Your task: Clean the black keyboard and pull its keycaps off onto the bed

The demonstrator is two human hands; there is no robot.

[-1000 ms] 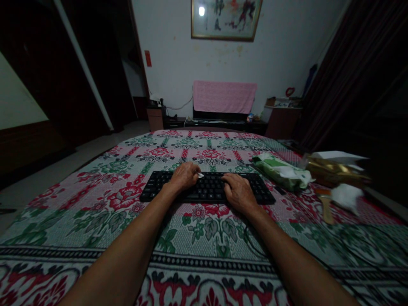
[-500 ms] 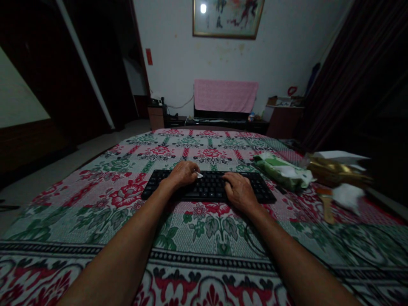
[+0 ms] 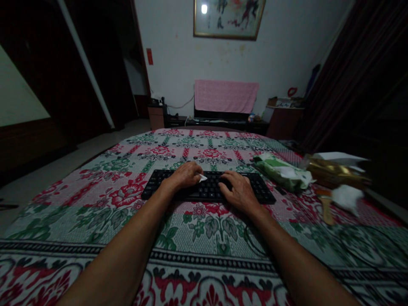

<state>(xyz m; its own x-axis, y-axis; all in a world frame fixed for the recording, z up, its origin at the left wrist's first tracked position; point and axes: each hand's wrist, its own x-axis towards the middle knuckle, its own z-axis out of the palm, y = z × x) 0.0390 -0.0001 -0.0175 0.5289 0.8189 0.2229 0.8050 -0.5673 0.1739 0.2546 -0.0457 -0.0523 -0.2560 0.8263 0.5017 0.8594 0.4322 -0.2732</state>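
From where I stand, the black keyboard (image 3: 208,192) lies flat on the flowered cloth (image 3: 126,194), in the same place as a half second ago, its long side across in front of the person. The left hand (image 3: 187,174) rests over the keyboard's left half, fingers curled in and pinching a scrap of white tissue (image 3: 202,178); the tissue's tip now pokes a little farther to the right than before. The right hand (image 3: 239,191) is at the keys right of the middle, holding nothing that I can see. Its thumb has spread away from the forefinger, leaving a wider gap than before. Off to the right, the green packet (image 3: 282,170), the brush (image 3: 327,208) and the crumpled white wad (image 3: 347,198) lie as they did.
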